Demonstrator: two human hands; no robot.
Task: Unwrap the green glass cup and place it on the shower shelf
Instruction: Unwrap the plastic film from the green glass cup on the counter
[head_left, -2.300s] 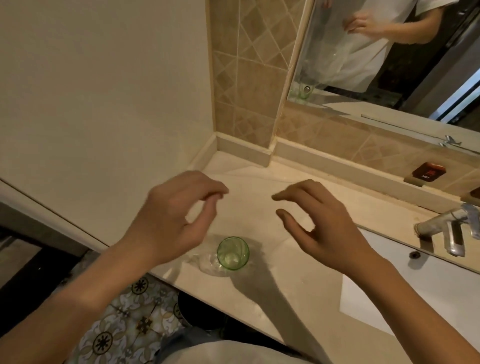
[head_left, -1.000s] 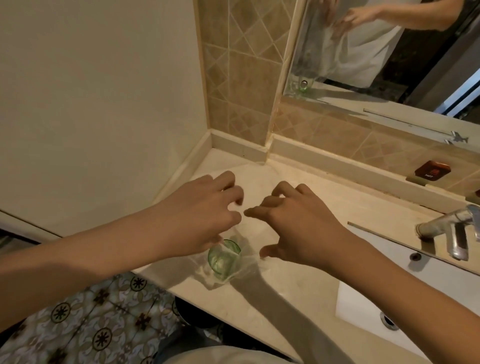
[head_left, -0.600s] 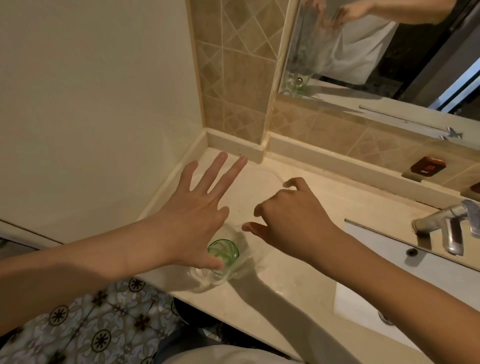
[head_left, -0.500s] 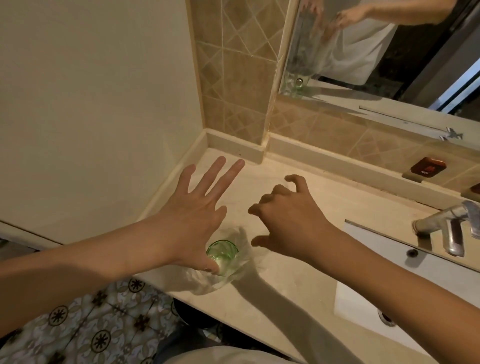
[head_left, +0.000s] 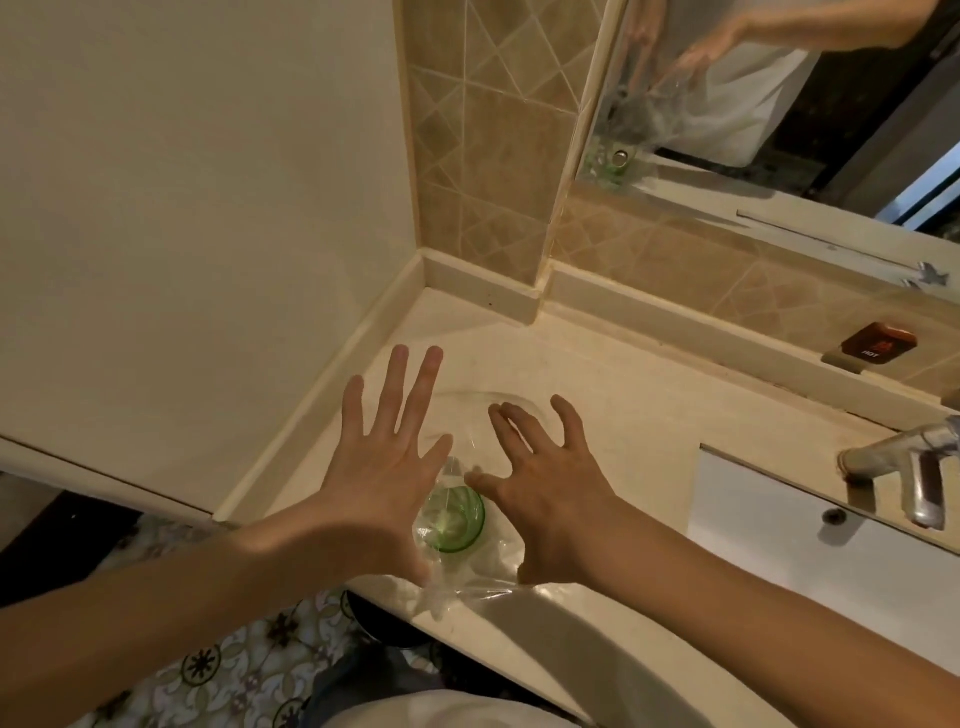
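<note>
Green glass cup (head_left: 453, 519): upright, mouth up, on the near-left part of the table, close to its near edge; it sits between the two hands, inside clear plastic.
Clear plastic wrap (head_left: 470, 574): crinkled film around and under the cup, spreading toward the near edge of the table and rising past the cup toward the fingers; its upper outline is faint and hard to trace.
Left hand (head_left: 382, 467): palm down, fingers spread and straight, pointing far; thumb side lies against the wrap at the cup's left. Grip wide open, nothing clasped.
Right hand (head_left: 545, 483): palm down, fingers spread and slightly curled, thumb touching the wrap at the cup's far-right rim. Whether the grip pinches the film cannot be told.
Table (head_left: 597, 415): cream stone vanity top, with a raised lip along the left and far edges.
Basin (head_left: 779, 535): white, rectangular, set into the table on the right.
Tap (head_left: 904, 467): metal, at the far-right side of the basin.
Walls: plain cream panel (head_left: 208, 208) on the left; tan tiles (head_left: 493, 130) with diagonal joints in the far corner.
Mirror (head_left: 779, 93): far right, above a tiled band; reflects arms, wrap and cup.
Floor (head_left: 208, 660): patterned tiles, near left, below the table.
</note>
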